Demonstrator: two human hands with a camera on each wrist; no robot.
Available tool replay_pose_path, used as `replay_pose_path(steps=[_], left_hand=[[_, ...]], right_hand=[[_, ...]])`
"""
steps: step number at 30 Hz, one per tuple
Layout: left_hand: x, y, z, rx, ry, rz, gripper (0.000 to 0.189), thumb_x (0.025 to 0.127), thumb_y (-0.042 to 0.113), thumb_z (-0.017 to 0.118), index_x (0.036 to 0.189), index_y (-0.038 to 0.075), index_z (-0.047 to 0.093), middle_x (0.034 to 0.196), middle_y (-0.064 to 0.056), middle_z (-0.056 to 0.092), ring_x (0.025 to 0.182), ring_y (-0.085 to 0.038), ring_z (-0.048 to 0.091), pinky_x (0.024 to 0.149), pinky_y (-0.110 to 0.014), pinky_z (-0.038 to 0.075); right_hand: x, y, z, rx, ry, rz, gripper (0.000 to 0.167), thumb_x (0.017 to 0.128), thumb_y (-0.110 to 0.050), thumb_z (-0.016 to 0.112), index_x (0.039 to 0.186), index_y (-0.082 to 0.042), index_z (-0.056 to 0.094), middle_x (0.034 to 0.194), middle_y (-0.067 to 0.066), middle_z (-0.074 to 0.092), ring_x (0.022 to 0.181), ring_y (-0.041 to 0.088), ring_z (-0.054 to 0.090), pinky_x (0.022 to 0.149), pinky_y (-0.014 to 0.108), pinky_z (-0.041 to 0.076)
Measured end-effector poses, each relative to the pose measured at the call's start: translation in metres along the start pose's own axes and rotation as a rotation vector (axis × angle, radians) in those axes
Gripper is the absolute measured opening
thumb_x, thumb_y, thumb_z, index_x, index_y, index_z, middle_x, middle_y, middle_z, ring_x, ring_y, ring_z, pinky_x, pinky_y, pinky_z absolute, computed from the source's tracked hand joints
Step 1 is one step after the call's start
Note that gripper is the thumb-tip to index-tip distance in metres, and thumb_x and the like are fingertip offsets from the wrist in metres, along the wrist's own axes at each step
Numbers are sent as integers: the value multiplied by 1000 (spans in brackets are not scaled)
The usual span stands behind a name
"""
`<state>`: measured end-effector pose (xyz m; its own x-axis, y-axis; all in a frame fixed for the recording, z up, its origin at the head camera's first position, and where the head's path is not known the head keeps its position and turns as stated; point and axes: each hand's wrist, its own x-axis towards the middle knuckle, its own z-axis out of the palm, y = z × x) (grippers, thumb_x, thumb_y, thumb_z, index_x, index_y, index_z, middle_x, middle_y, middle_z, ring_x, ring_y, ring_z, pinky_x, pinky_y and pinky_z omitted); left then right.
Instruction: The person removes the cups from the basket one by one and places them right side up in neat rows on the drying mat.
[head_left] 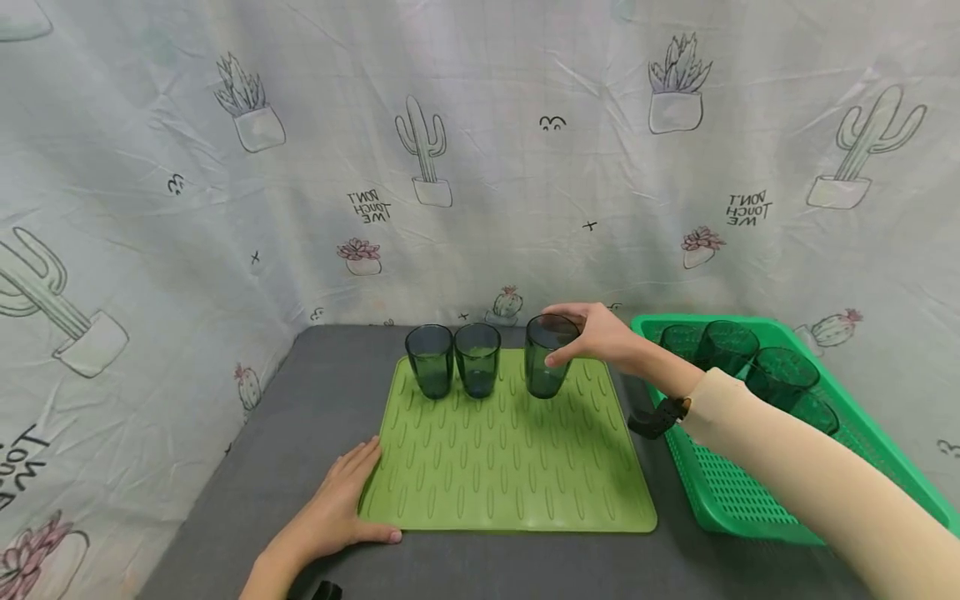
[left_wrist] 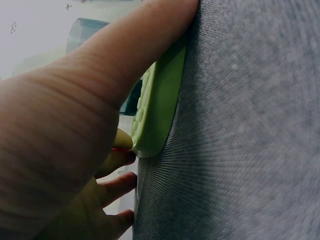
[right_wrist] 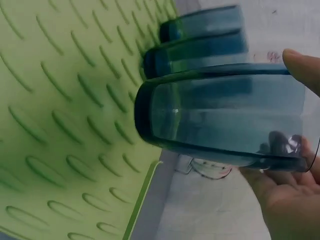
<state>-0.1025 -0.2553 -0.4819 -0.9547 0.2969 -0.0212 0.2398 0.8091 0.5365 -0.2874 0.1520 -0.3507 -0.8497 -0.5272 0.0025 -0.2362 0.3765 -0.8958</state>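
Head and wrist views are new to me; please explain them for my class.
No machine here, just a person's bare left hand and right hand. The wide picture comes from a head camera; the others, from a camera on each wrist. A green, ridged mat lies on a dark grey surface, with two dark transparent tumblers standing near its far edge. The right hand holds a third tumbler; the left hand touches the mat's left edge. To the right, a green plastic basket contains more tumblers.
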Motion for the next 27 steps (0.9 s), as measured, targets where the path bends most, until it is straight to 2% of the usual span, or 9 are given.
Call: replay_pose_path(steps=[4, 9, 14, 17, 19, 24, 27], left_hand=[[1, 0, 1, -12, 4, -2, 129, 62, 73, 77, 154, -2, 26, 158, -21, 22, 144, -43, 16, 108, -67, 16], [-1, -1, 3, -19, -3, -9, 129, 62, 73, 76, 154, -3, 26, 158, -21, 22, 143, -44, 16, 108, -68, 15], [-1, -1, 4, -11, 7, -3, 129, 63, 74, 75, 154, -2, 26, 158, -20, 22, 144, -43, 16, 108, -68, 16], [-1, 1, 5, -9, 7, -13, 129, 62, 74, 75, 154, -1, 26, 158, -20, 22, 143, -44, 16, 107, -68, 18], [-3, 3, 5, -13, 3, -19, 130, 62, 74, 76, 154, -2, 25, 158, -21, 22, 143, -45, 15, 106, -69, 18], [-6, 3, 6, -13, 6, -11, 129, 63, 74, 75, 154, -3, 26, 158, -22, 22, 143, -45, 16, 106, -69, 17], [-5, 4, 6, -11, 10, -8, 129, 63, 75, 75, 154, -3, 26, 158, -21, 22, 143, -44, 16, 107, -69, 17]], right_hand=[[14, 8, 5, 54, 4, -10, 83, 69, -13, 92, 142, -15, 53, 135, 3, 58, 130, 20, 47, 94, 42, 49], [27, 15, 15, 87, 4, 14, 82, 71, -8, 90, 143, -9, 51, 136, 8, 57, 130, 24, 47, 95, 40, 49], [34, 25, 21, 117, 21, 31, 79, 72, -3, 88, 142, -10, 52, 136, 7, 57, 130, 23, 46, 95, 40, 49], [36, 31, 25, 124, 5, 23, 79, 72, -6, 88, 142, -11, 52, 135, 5, 57, 131, 22, 45, 96, 40, 48], [38, 35, 28, 109, -13, 15, 80, 72, -9, 89, 143, -11, 52, 136, 5, 57, 131, 22, 45, 97, 40, 47], [40, 40, 32, -23, -17, 6, 80, 71, -20, 91, 142, -17, 54, 143, 1, 50, 134, 23, 40, 102, 45, 41], [36, 34, 28, -65, -26, 3, 81, 72, -21, 91, 143, -16, 52, 148, 3, 44, 138, 26, 35, 104, 50, 37]])
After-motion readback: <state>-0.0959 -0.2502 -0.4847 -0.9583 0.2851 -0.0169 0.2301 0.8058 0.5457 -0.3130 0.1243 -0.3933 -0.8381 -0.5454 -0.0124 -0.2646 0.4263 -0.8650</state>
